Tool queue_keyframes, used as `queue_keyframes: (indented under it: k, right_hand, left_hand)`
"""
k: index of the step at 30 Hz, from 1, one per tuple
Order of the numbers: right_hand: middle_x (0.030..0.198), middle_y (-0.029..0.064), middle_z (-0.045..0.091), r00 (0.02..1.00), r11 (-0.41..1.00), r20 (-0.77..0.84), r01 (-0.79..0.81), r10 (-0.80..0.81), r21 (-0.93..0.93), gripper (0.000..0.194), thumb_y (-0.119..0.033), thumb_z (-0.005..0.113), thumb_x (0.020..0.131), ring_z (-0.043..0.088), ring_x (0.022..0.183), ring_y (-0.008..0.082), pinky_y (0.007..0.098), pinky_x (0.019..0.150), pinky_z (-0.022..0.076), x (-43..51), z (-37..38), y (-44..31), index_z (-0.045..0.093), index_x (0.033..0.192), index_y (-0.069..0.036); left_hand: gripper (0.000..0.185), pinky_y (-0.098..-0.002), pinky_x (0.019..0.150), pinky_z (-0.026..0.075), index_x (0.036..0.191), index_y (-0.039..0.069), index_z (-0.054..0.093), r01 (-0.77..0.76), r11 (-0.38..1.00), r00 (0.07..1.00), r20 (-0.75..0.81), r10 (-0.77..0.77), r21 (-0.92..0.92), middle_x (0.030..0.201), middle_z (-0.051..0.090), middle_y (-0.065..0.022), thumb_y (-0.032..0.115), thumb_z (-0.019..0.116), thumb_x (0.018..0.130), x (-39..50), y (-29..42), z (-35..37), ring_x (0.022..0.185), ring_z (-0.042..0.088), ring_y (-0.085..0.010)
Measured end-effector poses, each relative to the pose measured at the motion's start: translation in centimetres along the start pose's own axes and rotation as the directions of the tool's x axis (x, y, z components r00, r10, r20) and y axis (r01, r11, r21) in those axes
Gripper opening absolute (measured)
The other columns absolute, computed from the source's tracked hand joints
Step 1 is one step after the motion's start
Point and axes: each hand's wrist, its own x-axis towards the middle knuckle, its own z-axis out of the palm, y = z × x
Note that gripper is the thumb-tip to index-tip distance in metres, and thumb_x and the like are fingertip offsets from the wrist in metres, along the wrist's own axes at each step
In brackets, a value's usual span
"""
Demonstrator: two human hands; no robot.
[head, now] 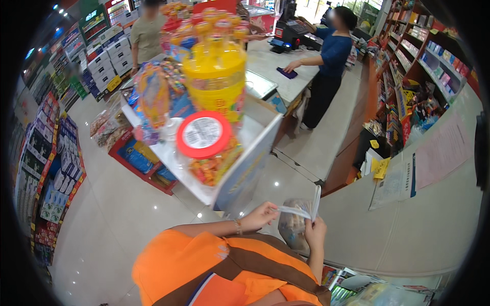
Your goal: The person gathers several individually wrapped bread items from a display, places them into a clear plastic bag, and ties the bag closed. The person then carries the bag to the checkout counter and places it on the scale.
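A clear plastic bag [293,225] with small brownish contents hangs in front of my orange and brown clothing. My left hand [265,215], with a bracelet at the wrist, is closed on a white strip at the bag's top. On the bag's other side, my right hand [315,228] pinches the top edge, where another white strip [317,201] stands up. What exactly is in the bag cannot be told. Beyond my hands, a clear jar with a red lid [203,134] and a large yellow tub [215,78] stand on a display stand.
The white display stand [239,172] rises just beyond my left hand. A pale counter panel [386,237] bearing papers curves along my right. A person in a blue top [337,51] stands at the checkout counter [302,84]. Another person [151,38] stands behind the stand. Shelves [53,153] line the left.
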Motion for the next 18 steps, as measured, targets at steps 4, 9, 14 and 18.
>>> queue_keyframes:
  k: [4,9,14,18]
  right_hand:
    - [0.077,0.0175,0.061,0.996,0.994,-0.073,-0.034,0.042,0.103,0.019,-0.017,0.066,0.086,0.06,0.066,0.0348,0.0422,0.062,0.0464,5.5,-1.2,1.8,0.067,0.084,0.002]
    - [0.079,0.0165,0.061,0.996,0.98,-0.069,-0.034,0.048,0.195,0.023,-0.021,0.066,0.088,0.059,0.067,0.0311,0.0407,0.064,0.0471,11.8,-1.0,3.5,0.068,0.09,0.001]
    - [0.086,0.0163,0.063,0.999,0.991,0.037,-0.018,0.014,0.133,0.025,-0.023,0.065,0.089,0.061,0.074,0.0321,0.0402,0.069,0.0483,20.8,0.3,3.6,0.068,0.098,0.001]
    - [0.091,0.0165,0.063,0.986,0.98,0.057,0.146,-0.155,0.138,0.028,-0.026,0.065,0.09,0.063,0.079,0.0305,0.0389,0.071,0.0481,30.0,0.4,0.7,0.067,0.096,0.001]
  left_hand:
    - [0.025,-0.0256,0.075,0.051,0.118,0.005,0.052,0.022,0.997,0.995,-0.095,-0.015,0.074,0.097,0.06,-0.004,0.021,0.056,0.1,2.5,1.0,-0.2,0.083,0.058,-0.0092]
    - [0.023,-0.0252,0.075,0.05,0.11,0.004,0.058,0.145,0.945,0.982,-0.157,-0.102,0.294,0.098,0.063,-0.0037,0.024,0.059,0.099,4.5,2.4,-0.2,0.085,0.058,-0.0075]
    - [0.034,-0.0296,0.076,0.051,0.111,0.003,0.059,0.024,0.922,0.984,-0.17,0.046,0.387,0.095,0.066,-0.0075,0.033,0.063,0.096,8.7,3.1,-0.9,0.086,0.063,-0.0149]
    - [0.039,-0.03,0.081,0.051,0.115,0.001,0.058,0.04,0.963,0.957,-0.286,0.039,0.267,0.101,0.065,-0.0093,0.034,0.063,0.096,12.1,4.4,-2.2,0.09,0.063,-0.0157]
